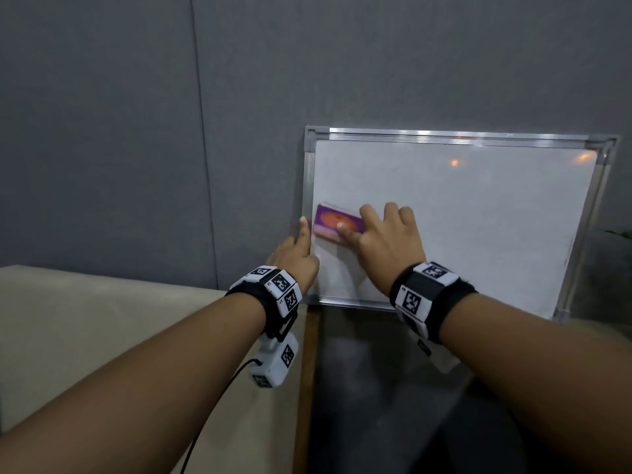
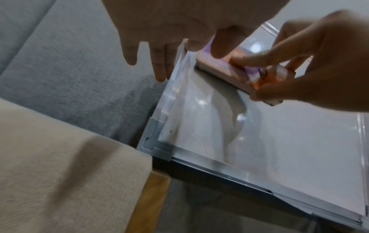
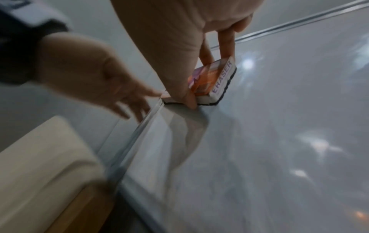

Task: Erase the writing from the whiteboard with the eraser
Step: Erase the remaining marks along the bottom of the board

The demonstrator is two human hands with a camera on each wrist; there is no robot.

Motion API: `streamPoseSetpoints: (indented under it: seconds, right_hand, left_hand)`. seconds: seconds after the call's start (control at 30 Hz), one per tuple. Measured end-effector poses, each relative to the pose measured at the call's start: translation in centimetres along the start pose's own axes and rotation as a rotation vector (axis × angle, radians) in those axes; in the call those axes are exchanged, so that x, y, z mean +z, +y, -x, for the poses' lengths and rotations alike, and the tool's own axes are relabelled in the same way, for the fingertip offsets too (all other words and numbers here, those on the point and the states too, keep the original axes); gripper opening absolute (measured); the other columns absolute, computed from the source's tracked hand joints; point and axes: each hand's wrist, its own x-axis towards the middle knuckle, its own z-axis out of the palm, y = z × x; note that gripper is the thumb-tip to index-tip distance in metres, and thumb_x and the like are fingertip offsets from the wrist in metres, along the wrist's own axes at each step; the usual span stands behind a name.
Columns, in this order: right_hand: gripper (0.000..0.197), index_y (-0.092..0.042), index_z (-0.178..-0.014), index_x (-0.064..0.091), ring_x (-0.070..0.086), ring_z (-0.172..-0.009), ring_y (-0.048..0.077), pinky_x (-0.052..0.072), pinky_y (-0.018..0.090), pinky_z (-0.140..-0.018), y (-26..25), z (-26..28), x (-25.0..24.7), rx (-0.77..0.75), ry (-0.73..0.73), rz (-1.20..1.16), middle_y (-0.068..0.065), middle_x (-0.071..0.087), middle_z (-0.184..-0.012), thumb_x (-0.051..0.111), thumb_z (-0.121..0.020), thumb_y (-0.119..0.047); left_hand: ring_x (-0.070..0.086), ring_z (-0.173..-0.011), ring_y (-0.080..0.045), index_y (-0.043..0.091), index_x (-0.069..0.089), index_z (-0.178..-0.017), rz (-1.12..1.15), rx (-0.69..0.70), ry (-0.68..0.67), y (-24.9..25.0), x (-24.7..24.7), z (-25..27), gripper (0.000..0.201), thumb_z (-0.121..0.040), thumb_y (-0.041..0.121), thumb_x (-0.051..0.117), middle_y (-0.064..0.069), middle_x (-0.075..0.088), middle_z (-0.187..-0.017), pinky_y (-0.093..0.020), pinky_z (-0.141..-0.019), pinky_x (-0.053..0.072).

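Observation:
A silver-framed whiteboard (image 1: 478, 213) leans against the grey wall, its surface looking blank apart from faint smudges. My right hand (image 1: 383, 237) grips a purple and orange eraser (image 1: 337, 223) and presses its dark felt side onto the board near the left edge. In the right wrist view the eraser (image 3: 215, 82) shows the word ERASER, with thumb and fingers curled round it. My left hand (image 1: 295, 254) holds the board's left frame (image 2: 171, 94) with straight fingers (image 2: 159, 63) behind the frame and the thumb at its front.
A cream cushioned seat (image 1: 102, 330) with a wooden edge (image 1: 306, 371) lies at lower left. A dark floor gap (image 1: 376, 388) runs below the board. Grey fabric wall (image 1: 136, 131) fills the background. A cable (image 1: 219, 405) hangs from the left wrist camera.

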Motion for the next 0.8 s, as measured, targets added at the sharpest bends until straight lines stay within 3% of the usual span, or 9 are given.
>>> streamPoseSetpoints:
  seconds: [0.1,0.23,0.5,0.6,0.7,0.8]
  right_hand:
    - [0.043,-0.035,-0.119,0.059,0.043,-0.079,0.029,0.028,0.043,-0.07,0.2,-0.2,0.1,0.019,-0.018,-0.009,0.006,0.048,-0.093,0.066,-0.077,-0.024]
    - [0.047,-0.035,-0.12,0.059,0.045,-0.081,0.03,0.031,0.041,-0.072,-1.3,2.3,1.0,-0.085,-0.113,-0.055,0.006,0.049,-0.094,0.07,-0.075,-0.028]
    - [0.025,-0.035,-0.103,0.068,0.05,-0.079,0.031,0.035,0.041,-0.074,-1.6,6.1,2.6,-0.25,-0.233,-0.041,0.003,0.055,-0.093,0.068,-0.078,-0.032]
    - [0.023,-0.038,-0.091,0.072,0.049,-0.072,0.028,0.027,0.038,-0.07,0.9,6.0,1.6,-0.211,-0.197,-0.013,0.001,0.055,-0.083,0.074,-0.07,-0.031]
    - [0.035,-0.041,-0.102,0.068,0.048,-0.075,0.028,0.029,0.039,-0.07,3.6,6.2,0.4,-0.183,-0.236,-0.001,0.002,0.052,-0.086,0.07,-0.071,-0.024]
    - [0.048,-0.041,-0.104,0.068,0.044,-0.066,0.028,0.032,0.039,-0.065,6.7,6.8,-0.2,-0.085,-0.222,-0.048,0.005,0.048,-0.077,0.076,-0.062,-0.017]
  left_hand:
    - [0.047,-0.115,-0.03,0.042,-0.008,-0.149,0.012,-0.004,-0.003,0.1,-0.1,0.1,0.075,-0.09,0.025,0.034,-0.01,0.043,-0.133,-0.047,-0.1,0.04]
    - [0.044,-0.122,-0.031,0.043,-0.008,-0.149,0.025,-0.01,-0.024,0.1,-0.2,0.1,0.074,-0.091,0.026,0.036,-0.011,0.04,-0.14,-0.048,-0.103,0.038]
    - [0.045,-0.119,-0.031,0.043,-0.013,-0.148,0.023,-0.019,-0.022,0.3,-0.2,0.0,0.073,-0.095,0.024,0.034,-0.012,0.038,-0.14,-0.048,-0.103,0.039]
    - [0.042,-0.124,-0.032,0.042,-0.012,-0.148,0.036,-0.021,-0.036,0.4,-0.1,0.0,0.072,-0.096,0.022,0.033,-0.012,0.036,-0.143,-0.047,-0.105,0.037]
    - [0.036,-0.131,-0.033,0.041,-0.01,-0.149,0.042,-0.029,-0.036,0.4,-0.1,0.0,0.072,-0.095,0.02,0.033,-0.012,0.031,-0.15,-0.047,-0.109,0.033]
    - [0.029,-0.138,-0.033,0.04,-0.005,-0.15,0.074,-0.034,-0.032,0.4,0.0,0.1,0.074,-0.092,0.015,0.034,-0.011,0.024,-0.155,-0.046,-0.113,0.027]
